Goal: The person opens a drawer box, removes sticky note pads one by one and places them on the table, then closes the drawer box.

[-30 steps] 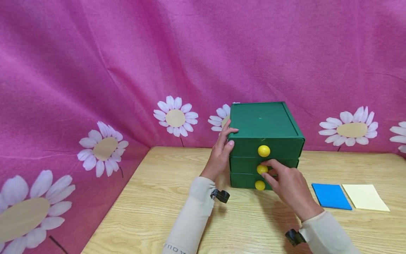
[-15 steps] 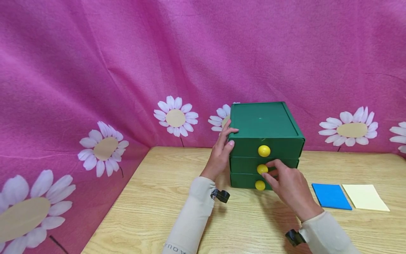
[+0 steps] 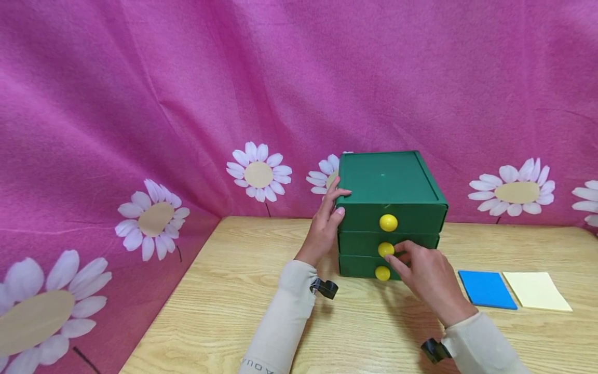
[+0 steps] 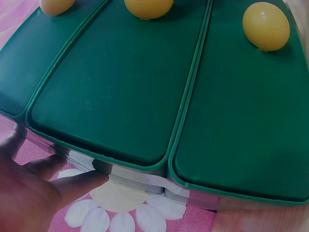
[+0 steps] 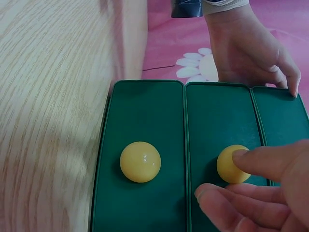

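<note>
A green drawer unit [image 3: 390,176] with three drawers stands on the table, each front bearing a round yellow knob. The middle knob [image 3: 385,249] has my right hand [image 3: 427,272] at it. Thumb and fingers pinch it from its right side; in the right wrist view the thumb [image 5: 265,159] lies over the knob and the other fingers curl just below it. My left hand [image 3: 322,226] rests against the unit's left side near the top front corner, fingers extended, one fingertip on the top edge. The left wrist view shows those fingers [image 4: 79,183] spread along the side wall.
To the right of the unit lie a blue square pad [image 3: 488,289] and a pale yellow square pad [image 3: 537,291], side by side on the wooden table [image 3: 243,275]. Pink cloth [image 3: 289,78] with daisies hangs behind and to the left.
The right index finger has slid from the top of the middle knob down to its right side. The left hand and the drawer unit stay where they were.
</note>
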{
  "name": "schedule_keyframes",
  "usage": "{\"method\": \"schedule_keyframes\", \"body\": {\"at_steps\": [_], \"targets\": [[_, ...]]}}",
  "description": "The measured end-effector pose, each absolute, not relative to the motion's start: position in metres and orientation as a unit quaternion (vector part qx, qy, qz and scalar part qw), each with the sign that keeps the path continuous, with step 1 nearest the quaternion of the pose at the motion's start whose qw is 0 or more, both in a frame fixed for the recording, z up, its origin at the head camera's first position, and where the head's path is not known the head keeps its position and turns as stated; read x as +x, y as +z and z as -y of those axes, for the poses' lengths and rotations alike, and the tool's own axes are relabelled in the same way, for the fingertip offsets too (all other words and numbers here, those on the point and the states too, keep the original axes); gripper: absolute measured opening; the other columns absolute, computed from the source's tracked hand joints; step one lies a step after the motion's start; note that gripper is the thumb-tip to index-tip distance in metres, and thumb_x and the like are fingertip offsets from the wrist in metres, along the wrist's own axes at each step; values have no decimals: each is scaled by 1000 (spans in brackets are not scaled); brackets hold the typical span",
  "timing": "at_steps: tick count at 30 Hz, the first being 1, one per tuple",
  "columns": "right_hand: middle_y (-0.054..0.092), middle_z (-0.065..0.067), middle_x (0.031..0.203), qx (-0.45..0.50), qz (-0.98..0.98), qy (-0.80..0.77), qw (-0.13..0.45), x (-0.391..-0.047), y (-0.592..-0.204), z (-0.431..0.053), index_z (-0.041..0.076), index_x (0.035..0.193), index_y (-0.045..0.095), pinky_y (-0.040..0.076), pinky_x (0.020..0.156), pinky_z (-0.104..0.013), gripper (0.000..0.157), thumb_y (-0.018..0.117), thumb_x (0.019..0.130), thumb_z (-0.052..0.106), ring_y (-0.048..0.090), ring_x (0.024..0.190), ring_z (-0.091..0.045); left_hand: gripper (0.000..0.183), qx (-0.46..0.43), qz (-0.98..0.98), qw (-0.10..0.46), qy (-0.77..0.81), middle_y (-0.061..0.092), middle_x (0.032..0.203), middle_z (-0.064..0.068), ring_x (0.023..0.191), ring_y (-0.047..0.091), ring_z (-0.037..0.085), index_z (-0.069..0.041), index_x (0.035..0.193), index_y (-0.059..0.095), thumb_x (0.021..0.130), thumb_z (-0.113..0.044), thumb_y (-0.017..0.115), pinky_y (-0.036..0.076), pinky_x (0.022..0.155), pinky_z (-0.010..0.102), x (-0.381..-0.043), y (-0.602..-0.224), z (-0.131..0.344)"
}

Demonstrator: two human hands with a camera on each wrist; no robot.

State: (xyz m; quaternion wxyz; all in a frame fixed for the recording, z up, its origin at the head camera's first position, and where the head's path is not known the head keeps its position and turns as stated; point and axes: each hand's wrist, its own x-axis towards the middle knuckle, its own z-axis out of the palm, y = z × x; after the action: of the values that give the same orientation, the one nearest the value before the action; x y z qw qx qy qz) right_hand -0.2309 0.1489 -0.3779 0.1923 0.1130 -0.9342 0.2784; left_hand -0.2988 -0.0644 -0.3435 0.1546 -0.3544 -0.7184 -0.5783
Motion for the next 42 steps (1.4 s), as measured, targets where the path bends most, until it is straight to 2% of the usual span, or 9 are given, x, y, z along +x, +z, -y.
{"method": "schedule_keyframes", "body": {"at_steps": [7,18,21,27,31,35,42], "targets": [[70,-4,80,118,936,281,177,-231,-378,-149,3,95,70,46,54,-31,23,70,88,24,59,64,-14,38,-353,718,152,-581,14,160,12,146,16,22,-6,136,41,99,-12,35,23,115,42,-299,-344,64],[64,2,71,127,938,280,162,-233,-382,-149,5,93,71,40,50,-29,21,68,89,25,50,58,-13,38,-354,713,152,-586,14,160,13,146,16,23,-6,135,41,99,-11,35,23,115,42,-301,-346,65],[62,3,69,126,939,283,151,-234,-383,-149,7,92,70,40,50,-29,20,67,90,27,49,57,-13,38,-354,714,157,-582,14,161,7,146,16,19,-10,137,41,99,-14,35,23,115,42,-310,-354,64],[67,3,76,132,944,272,133,-234,-386,-149,9,92,70,45,54,-32,17,71,87,25,58,64,-13,38,-348,721,163,-577,14,161,-7,145,16,10,-22,138,42,100,-23,36,25,115,39,-326,-370,63],[71,0,82,137,950,261,107,-235,-390,-150,8,96,71,51,61,-39,19,74,85,22,65,74,-19,38,-350,722,164,-575,13,161,-6,145,16,9,-24,137,42,100,-26,35,25,114,40,-328,-371,63],[71,-1,83,138,952,256,94,-237,-393,-150,8,99,71,53,66,-44,20,74,84,21,67,78,-22,38,-348,724,165,-572,13,161,-4,145,16,9,-24,137,42,100,-27,35,26,114,40,-327,-370,63],[71,-1,84,148,951,264,68,-241,-401,-150,9,103,71,53,70,-44,21,74,84,16,66,81,-22,39,-349,727,168,-567,14,161,-4,145,16,9,-24,137,42,99,-27,35,25,114,40,-328,-370,64]]}}
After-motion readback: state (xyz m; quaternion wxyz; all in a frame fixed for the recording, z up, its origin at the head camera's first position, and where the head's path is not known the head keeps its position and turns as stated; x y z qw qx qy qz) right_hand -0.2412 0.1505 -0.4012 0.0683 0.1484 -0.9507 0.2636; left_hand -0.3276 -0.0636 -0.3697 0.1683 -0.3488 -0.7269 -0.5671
